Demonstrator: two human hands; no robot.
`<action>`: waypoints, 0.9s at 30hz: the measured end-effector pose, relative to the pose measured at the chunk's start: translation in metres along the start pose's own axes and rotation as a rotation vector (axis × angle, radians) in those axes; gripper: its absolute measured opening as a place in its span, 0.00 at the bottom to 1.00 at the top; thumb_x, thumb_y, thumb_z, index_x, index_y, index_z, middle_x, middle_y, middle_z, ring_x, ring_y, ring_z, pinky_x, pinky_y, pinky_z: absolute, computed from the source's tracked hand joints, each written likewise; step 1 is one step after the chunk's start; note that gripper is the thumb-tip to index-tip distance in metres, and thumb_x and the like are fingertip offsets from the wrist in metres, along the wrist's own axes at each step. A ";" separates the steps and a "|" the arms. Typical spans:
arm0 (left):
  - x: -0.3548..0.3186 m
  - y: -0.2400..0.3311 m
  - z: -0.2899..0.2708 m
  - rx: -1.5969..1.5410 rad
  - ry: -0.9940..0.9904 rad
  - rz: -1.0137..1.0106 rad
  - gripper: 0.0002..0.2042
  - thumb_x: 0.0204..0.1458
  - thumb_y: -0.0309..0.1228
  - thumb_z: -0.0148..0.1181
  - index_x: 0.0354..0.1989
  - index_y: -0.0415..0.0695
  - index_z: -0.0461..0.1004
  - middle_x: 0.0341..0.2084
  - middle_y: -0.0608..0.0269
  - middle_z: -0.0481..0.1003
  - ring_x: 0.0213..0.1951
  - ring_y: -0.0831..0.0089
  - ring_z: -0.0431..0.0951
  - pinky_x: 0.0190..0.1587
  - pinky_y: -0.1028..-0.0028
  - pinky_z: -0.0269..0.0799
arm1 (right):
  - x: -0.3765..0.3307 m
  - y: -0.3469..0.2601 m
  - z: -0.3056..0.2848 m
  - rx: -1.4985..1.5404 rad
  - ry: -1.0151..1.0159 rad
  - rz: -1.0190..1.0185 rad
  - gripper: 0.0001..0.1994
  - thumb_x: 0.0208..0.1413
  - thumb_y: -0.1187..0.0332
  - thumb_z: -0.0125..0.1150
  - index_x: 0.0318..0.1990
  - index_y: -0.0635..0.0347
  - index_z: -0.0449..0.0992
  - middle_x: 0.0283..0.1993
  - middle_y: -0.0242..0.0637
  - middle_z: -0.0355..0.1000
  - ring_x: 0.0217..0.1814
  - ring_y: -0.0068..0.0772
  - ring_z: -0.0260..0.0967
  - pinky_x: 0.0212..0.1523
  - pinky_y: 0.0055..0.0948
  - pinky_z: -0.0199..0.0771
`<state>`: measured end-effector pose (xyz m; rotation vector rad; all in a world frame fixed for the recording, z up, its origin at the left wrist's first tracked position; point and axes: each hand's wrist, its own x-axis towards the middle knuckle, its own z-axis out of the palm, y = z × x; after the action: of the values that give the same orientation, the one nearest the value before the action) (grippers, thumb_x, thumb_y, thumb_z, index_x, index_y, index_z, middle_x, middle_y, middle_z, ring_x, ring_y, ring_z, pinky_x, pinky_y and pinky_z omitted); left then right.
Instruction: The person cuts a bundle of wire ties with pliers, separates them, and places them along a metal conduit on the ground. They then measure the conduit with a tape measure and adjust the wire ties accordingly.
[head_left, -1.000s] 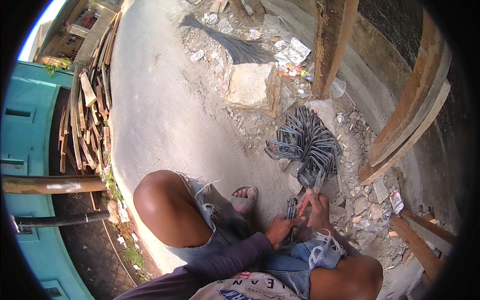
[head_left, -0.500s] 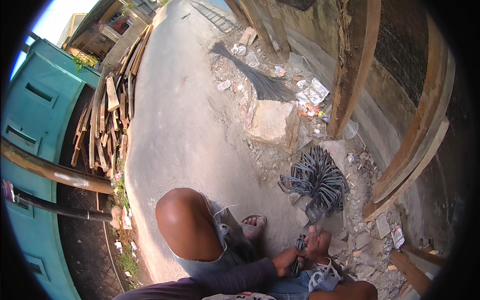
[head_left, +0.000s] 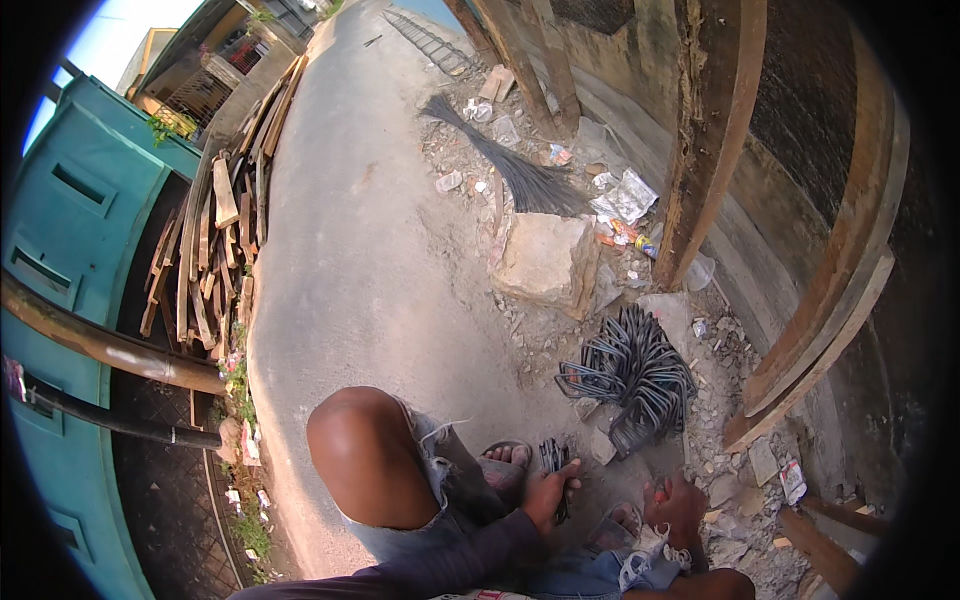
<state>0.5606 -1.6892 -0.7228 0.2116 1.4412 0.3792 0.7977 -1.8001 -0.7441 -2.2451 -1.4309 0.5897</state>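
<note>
My left hand point(head_left: 545, 497), at the end of a dark purple sleeve, is closed around a small bundle of bent dark steel rods point(head_left: 553, 456). The bundle stands up out of the fist, close to my sandalled foot point(head_left: 508, 456). To the right, my right hand point(head_left: 678, 508) hangs apart from it over the rubble beside my other leg. Its fingers are curled round something small and red, whose kind I cannot make out. Just ahead of both hands lies a heap of bent steel stirrups point(head_left: 640, 372), touching neither.
Beyond the stirrups sit a big stone block point(head_left: 545, 262) and a sheaf of thin dark wires point(head_left: 515, 168) among rubble and litter. Wooden posts point(head_left: 705, 150) lean along the right wall. Stacked timber point(head_left: 215, 240) lines the road's left edge.
My hands were together at the bundle and have moved apart. The left hand went up and left with the bundle; the right moved right and down. The view shifted slightly.
</note>
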 end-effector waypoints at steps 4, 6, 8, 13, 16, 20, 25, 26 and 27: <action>0.006 0.014 -0.006 -0.129 -0.034 0.044 0.12 0.65 0.37 0.64 0.49 0.42 0.80 0.29 0.66 0.78 0.26 0.78 0.74 0.27 0.76 0.70 | -0.015 0.009 0.007 -0.087 -0.063 0.098 0.13 0.58 0.61 0.68 0.32 0.63 0.76 0.24 0.43 0.71 0.25 0.51 0.72 0.31 0.48 0.73; 0.002 0.022 0.004 -0.174 -0.024 0.063 0.11 0.67 0.36 0.62 0.49 0.41 0.80 0.30 0.65 0.78 0.27 0.77 0.75 0.29 0.76 0.72 | -0.024 0.010 0.002 -0.099 -0.033 0.129 0.13 0.58 0.61 0.69 0.33 0.63 0.76 0.26 0.43 0.72 0.28 0.51 0.73 0.33 0.47 0.74; 0.006 0.028 0.016 -0.170 -0.039 0.092 0.12 0.69 0.36 0.59 0.51 0.41 0.79 0.30 0.66 0.76 0.28 0.76 0.76 0.32 0.75 0.74 | -0.025 0.009 -0.007 -0.112 0.014 0.149 0.13 0.57 0.61 0.70 0.35 0.63 0.77 0.29 0.44 0.73 0.31 0.51 0.74 0.35 0.47 0.74; 0.020 0.026 0.000 -0.196 0.016 0.133 0.07 0.67 0.32 0.59 0.43 0.44 0.80 0.22 0.71 0.72 0.22 0.78 0.70 0.26 0.74 0.68 | 0.009 -0.014 -0.036 -0.080 0.096 0.119 0.15 0.56 0.60 0.73 0.38 0.63 0.79 0.35 0.46 0.75 0.38 0.52 0.76 0.39 0.45 0.76; 0.004 0.034 0.003 -0.161 0.094 0.164 0.06 0.66 0.32 0.61 0.42 0.44 0.81 0.21 0.71 0.71 0.21 0.78 0.69 0.25 0.73 0.67 | 0.042 -0.016 -0.049 0.048 0.184 -0.004 0.14 0.56 0.64 0.74 0.39 0.66 0.79 0.37 0.46 0.76 0.39 0.49 0.77 0.40 0.42 0.77; 0.002 0.033 0.010 -0.111 0.106 0.128 0.06 0.65 0.31 0.60 0.45 0.44 0.78 0.22 0.73 0.67 0.23 0.78 0.66 0.28 0.74 0.66 | 0.068 -0.030 -0.070 0.141 0.241 -0.061 0.13 0.57 0.63 0.72 0.40 0.65 0.80 0.38 0.47 0.77 0.43 0.53 0.78 0.44 0.44 0.78; 0.006 0.025 0.000 -0.105 0.109 0.110 0.05 0.65 0.32 0.62 0.43 0.46 0.78 0.22 0.72 0.68 0.23 0.78 0.66 0.27 0.74 0.67 | 0.115 -0.087 -0.074 -0.015 0.042 -0.362 0.12 0.56 0.64 0.68 0.40 0.64 0.79 0.40 0.44 0.74 0.48 0.48 0.75 0.47 0.44 0.77; 0.007 0.023 0.001 -0.095 0.095 0.111 0.05 0.65 0.33 0.62 0.42 0.46 0.78 0.22 0.72 0.68 0.23 0.78 0.66 0.27 0.74 0.67 | 0.123 -0.096 -0.074 -0.053 -0.031 -0.436 0.11 0.56 0.65 0.67 0.40 0.64 0.78 0.41 0.43 0.73 0.49 0.47 0.74 0.47 0.44 0.77; 0.008 0.021 0.000 -0.101 0.094 0.105 0.05 0.65 0.33 0.62 0.42 0.46 0.78 0.22 0.72 0.68 0.23 0.78 0.67 0.27 0.74 0.67 | 0.133 -0.105 -0.070 -0.085 -0.105 -0.515 0.10 0.56 0.66 0.66 0.39 0.64 0.78 0.41 0.43 0.72 0.51 0.46 0.73 0.47 0.44 0.77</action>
<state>0.5590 -1.6666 -0.7225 0.1900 1.5029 0.5528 0.8093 -1.6459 -0.6457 -1.8082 -2.0217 0.4833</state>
